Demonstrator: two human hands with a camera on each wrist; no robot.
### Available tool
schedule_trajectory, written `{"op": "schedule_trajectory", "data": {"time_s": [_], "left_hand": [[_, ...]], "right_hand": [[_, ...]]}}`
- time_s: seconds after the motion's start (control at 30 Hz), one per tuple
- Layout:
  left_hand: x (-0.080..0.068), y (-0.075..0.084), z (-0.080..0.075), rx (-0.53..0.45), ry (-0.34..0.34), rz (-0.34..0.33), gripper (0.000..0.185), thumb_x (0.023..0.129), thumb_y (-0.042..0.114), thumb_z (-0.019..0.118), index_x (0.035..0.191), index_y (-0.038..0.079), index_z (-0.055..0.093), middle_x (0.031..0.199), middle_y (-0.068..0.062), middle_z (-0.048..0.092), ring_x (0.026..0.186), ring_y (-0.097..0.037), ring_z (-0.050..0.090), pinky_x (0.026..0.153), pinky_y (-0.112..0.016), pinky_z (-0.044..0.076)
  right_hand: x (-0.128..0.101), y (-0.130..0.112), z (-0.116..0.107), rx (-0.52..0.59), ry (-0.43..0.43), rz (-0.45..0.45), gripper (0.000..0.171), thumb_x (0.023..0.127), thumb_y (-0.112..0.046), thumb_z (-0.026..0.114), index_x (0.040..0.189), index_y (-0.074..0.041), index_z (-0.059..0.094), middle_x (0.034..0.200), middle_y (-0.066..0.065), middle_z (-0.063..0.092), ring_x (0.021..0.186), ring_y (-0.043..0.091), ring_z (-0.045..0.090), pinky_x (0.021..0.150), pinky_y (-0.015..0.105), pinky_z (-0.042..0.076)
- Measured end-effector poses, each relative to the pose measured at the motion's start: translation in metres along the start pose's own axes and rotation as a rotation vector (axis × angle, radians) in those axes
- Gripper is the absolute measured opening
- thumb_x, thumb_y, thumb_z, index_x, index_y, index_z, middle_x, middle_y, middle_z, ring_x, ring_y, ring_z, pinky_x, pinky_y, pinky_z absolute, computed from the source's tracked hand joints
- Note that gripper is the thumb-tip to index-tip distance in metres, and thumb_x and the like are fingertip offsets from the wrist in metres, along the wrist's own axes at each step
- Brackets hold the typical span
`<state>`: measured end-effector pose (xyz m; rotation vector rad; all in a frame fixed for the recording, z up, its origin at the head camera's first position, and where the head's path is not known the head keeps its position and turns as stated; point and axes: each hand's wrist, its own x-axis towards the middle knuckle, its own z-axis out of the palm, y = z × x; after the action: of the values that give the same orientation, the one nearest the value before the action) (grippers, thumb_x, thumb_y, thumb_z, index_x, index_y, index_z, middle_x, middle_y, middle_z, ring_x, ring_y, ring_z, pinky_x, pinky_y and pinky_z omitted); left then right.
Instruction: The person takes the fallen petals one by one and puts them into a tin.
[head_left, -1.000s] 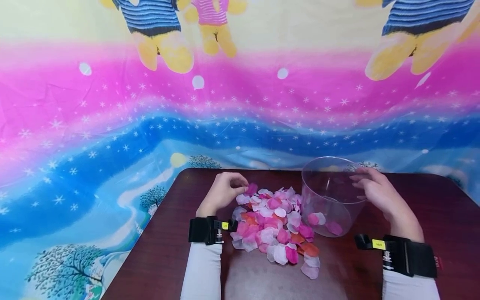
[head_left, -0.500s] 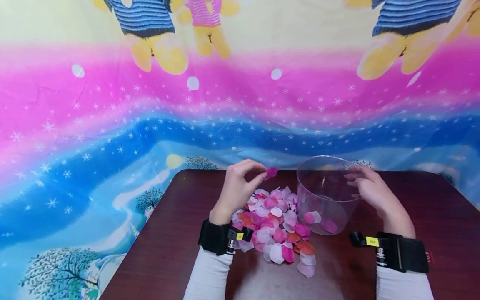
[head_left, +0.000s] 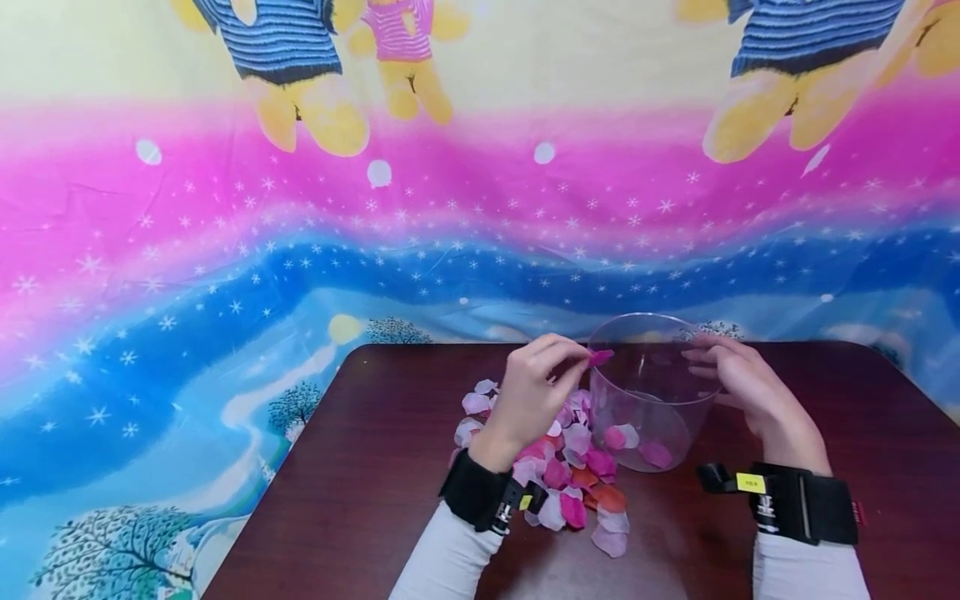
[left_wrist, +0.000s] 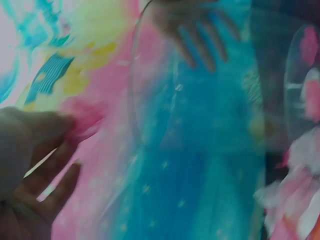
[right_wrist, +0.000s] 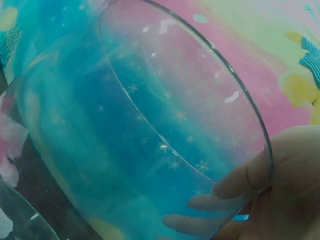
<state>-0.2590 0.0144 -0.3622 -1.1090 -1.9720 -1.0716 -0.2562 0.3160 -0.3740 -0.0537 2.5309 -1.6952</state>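
My left hand (head_left: 536, 387) pinches a magenta artificial petal (head_left: 601, 357) between thumb and fingertips, right at the left rim of a clear plastic bucket (head_left: 652, 397). In the left wrist view the petal (left_wrist: 82, 119) looks blurred. My right hand (head_left: 750, 387) rests against the bucket's right side, its fingers (right_wrist: 232, 185) spread along the clear wall near the rim. A few pink and white petals (head_left: 656, 454) lie at the bottom of the bucket. Left of it, a pile of pink, white and orange petals (head_left: 557, 475) is partly hidden by my left hand and wrist.
The dark brown table (head_left: 360, 467) carries the bucket and the pile. Behind its far edge hangs a colourful printed cloth (head_left: 465, 208). A couple of pale petals (head_left: 610, 542) lie at the pile's near end.
My left hand has lifted the magenta petal from the far left of the pile and carried it right to the bucket's rim. The right hand has stayed at the bucket.
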Motion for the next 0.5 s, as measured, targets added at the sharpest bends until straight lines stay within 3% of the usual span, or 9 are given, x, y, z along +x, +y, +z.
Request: {"op": "schedule_trajectory", "data": {"time_s": [0.1,0.2,0.33,0.5], "left_hand": [[0.001,0.007,0.015,0.028,0.053,0.036,0.010,0.096,0.005,0.070,0.104,0.003,0.076,0.102,-0.006,0.072,0.100,-0.015,0.067,0.090,-0.017,0.052],[0.000,0.012,0.027,0.065,0.059,0.060,0.011,0.096,0.008,0.072,0.105,0.004,0.078,0.102,-0.005,0.073,0.101,-0.015,0.066,0.095,-0.015,0.049],[-0.004,0.013,0.037,0.115,-0.026,0.043,0.013,0.095,0.009,0.074,0.106,0.007,0.079,0.101,-0.002,0.074,0.103,-0.015,0.065,0.102,-0.020,0.046],[-0.004,0.010,0.036,0.151,-0.136,-0.007,0.016,0.095,0.011,0.074,0.109,0.013,0.079,0.109,0.001,0.076,0.112,-0.016,0.063,0.105,-0.031,0.045]], "right_hand": [[0.001,0.001,0.000,0.012,0.007,0.011,0.057,0.108,-0.020,0.013,0.159,0.005,0.018,0.157,0.034,0.030,0.143,0.054,0.032,0.104,0.071,0.036],[0.001,0.002,0.000,0.008,0.013,0.011,0.057,0.108,-0.020,0.013,0.158,0.005,0.021,0.157,0.034,0.031,0.142,0.053,0.033,0.103,0.069,0.038],[0.001,0.002,0.000,0.000,0.015,0.004,0.057,0.109,-0.021,0.013,0.159,0.005,0.020,0.157,0.034,0.031,0.142,0.053,0.033,0.103,0.069,0.037],[0.002,0.002,0.000,-0.004,0.020,0.002,0.056,0.109,-0.022,0.014,0.159,0.005,0.021,0.157,0.034,0.032,0.142,0.053,0.034,0.102,0.069,0.038]]}}
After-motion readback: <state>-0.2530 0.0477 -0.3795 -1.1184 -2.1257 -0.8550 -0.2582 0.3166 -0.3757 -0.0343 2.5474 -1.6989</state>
